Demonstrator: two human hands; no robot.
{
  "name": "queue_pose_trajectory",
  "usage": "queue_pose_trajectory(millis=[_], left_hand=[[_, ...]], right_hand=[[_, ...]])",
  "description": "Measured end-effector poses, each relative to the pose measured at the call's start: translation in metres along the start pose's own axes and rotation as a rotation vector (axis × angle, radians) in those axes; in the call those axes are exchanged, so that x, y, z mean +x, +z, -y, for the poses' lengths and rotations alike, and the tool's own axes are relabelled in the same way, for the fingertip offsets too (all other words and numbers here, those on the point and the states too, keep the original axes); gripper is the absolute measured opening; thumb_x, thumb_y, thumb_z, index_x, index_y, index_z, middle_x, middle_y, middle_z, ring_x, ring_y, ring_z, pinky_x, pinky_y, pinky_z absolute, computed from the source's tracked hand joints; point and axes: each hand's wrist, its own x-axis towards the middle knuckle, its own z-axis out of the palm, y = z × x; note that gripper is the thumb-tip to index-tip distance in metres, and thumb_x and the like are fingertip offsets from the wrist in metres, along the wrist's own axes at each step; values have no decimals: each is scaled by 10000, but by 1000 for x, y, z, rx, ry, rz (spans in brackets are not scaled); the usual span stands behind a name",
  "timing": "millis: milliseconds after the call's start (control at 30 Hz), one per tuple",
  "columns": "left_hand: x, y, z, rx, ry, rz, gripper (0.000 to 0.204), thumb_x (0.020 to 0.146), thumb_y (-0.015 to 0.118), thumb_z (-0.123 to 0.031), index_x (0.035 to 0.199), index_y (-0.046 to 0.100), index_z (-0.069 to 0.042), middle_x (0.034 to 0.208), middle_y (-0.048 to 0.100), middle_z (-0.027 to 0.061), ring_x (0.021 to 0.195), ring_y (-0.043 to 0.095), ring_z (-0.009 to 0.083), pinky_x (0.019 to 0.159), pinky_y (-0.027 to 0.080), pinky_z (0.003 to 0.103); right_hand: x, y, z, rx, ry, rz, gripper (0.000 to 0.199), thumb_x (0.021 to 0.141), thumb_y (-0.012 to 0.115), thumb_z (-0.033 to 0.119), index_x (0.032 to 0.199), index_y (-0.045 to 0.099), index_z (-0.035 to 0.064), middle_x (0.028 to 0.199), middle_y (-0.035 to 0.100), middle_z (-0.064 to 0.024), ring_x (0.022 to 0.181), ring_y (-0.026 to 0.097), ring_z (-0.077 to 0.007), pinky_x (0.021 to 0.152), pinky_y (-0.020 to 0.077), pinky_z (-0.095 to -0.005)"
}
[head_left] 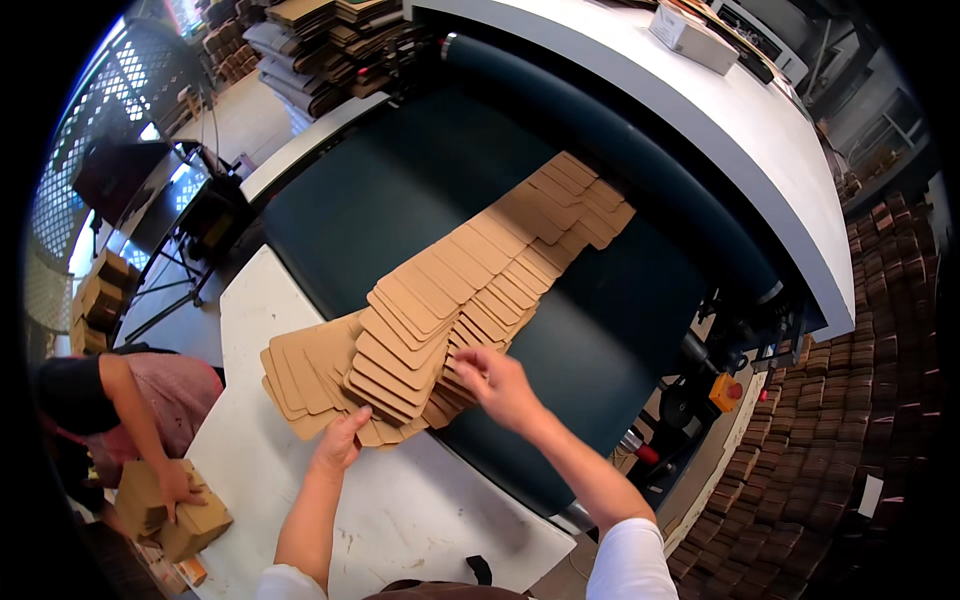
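A long overlapping row of brown die-cut cardboard pieces (470,255) runs from the far roller down the dark conveyor belt (390,170) to the white table (265,290). At its near end the pieces bunch into a thick fanned pile, with more spread to the left. My left hand (342,442) grips the near edge of that pile, thumb on top and the other fingers mostly hidden. My right hand (497,388) is at the pile's right edge, fingers loosely bent and apart. Whether its fingertips touch the cardboard I cannot tell.
A white machine housing (650,90) arches over the roller (600,150). At left, a co-worker's hand (178,490) rests on cardboard bundles (195,525). An orange box with a red button (725,392) sits at the machine's right. Many stacked cardboard bundles (800,460) fill the right side.
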Motion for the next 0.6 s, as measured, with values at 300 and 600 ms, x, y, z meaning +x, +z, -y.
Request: queue_pose_trajectory(millis=[300, 600], left_hand=[[166, 121, 17, -15, -6, 227, 436, 932, 582, -124, 1327, 441, -7, 1275, 554, 85, 1141, 556, 213, 980, 459, 345], [205, 149, 48, -72, -105, 245, 417, 942, 550, -114, 1328, 438, -5, 1299, 537, 96, 1172, 537, 216, 1010, 435, 347]], right_hand=[[172, -179, -106, -785, 83, -530, 538, 932, 492, 376, 1337, 445, 24, 1469, 327, -189, 1368, 280, -343, 1062, 294, -508], [191, -225, -136, -809, 430, -316, 738, 943, 335, 586, 1488, 244, 96, 1568, 146, -123, 1456, 85, -255, 1172, 91, -442]])
